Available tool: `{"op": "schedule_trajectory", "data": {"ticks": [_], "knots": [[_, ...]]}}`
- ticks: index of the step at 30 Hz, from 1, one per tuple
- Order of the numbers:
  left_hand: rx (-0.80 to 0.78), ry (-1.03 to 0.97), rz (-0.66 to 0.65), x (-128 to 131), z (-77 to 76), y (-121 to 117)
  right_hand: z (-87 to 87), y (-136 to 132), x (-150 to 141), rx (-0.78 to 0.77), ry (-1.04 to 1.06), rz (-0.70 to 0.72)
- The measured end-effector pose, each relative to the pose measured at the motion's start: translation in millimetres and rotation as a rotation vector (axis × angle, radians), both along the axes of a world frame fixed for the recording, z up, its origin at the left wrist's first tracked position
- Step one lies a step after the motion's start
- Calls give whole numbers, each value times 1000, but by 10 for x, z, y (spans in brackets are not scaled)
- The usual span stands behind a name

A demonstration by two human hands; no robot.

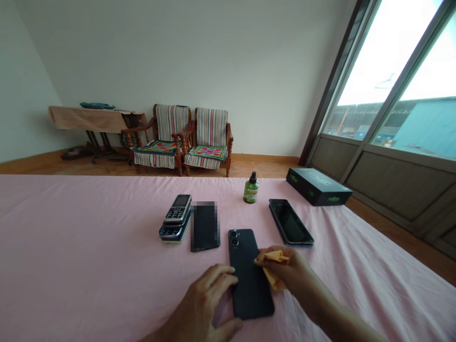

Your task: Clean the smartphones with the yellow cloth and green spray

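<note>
A dark smartphone (249, 280) lies back side up on the pink cloth, its two round camera lenses at the top left. My left hand (208, 297) rests at its left edge, fingers stretched out and thumb near the lower corner, touching the phone without gripping it. In my right hand (288, 266) a yellow-orange cloth (275, 273) is bunched between thumb and fingers. It meets the phone's right edge at about mid-height. The fingertips are partly covered by the cloth.
Stacked keypad phones (177, 216) and a partly blurred dark flat device (205, 227) lie left. Further back stands a green spray bottle (251, 189). Stacked smartphones (291, 222) and a black box (318, 185) are right, on the pink cloth (89, 247). Two wooden chairs (210, 130) stand beyond.
</note>
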State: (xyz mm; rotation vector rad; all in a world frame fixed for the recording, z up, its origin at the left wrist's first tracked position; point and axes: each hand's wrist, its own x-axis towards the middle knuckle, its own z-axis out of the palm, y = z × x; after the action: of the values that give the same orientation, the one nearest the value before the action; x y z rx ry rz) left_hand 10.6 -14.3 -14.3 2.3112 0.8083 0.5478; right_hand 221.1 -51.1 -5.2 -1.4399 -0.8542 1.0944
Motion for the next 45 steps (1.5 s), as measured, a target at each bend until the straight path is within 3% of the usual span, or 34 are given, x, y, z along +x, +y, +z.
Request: {"op": "schedule_trajectory", "data": {"ticks": [7, 13, 18, 24, 29, 33, 38, 45], "knots": [[-70, -21, -35, -13, 20, 2, 106, 51, -63, 29, -68, -35], [-157, -205, -51, -33, -42, 70, 90, -30, -231, 251, -265, -119], [-441, -430, -67, 2, -90, 99, 171, -118, -412, 319, -232, -4], [-687, -569, 57, -20, -103, 115, 161, -105, -537, 377, -116, 176], [-609, -494, 188, -19, -56, 182, -8, -55, -531, 310, -124, 176], [-609, -480, 116, -1, -22, 216, -57, 53, -399, 260, -115, 172], [-703, -530, 66, -3, 1, 184, -150, 176, -180, 244, -81, -21], [-705, -482, 107, -16, -39, 205, -239, 114, -135, 214, -100, -93]]}}
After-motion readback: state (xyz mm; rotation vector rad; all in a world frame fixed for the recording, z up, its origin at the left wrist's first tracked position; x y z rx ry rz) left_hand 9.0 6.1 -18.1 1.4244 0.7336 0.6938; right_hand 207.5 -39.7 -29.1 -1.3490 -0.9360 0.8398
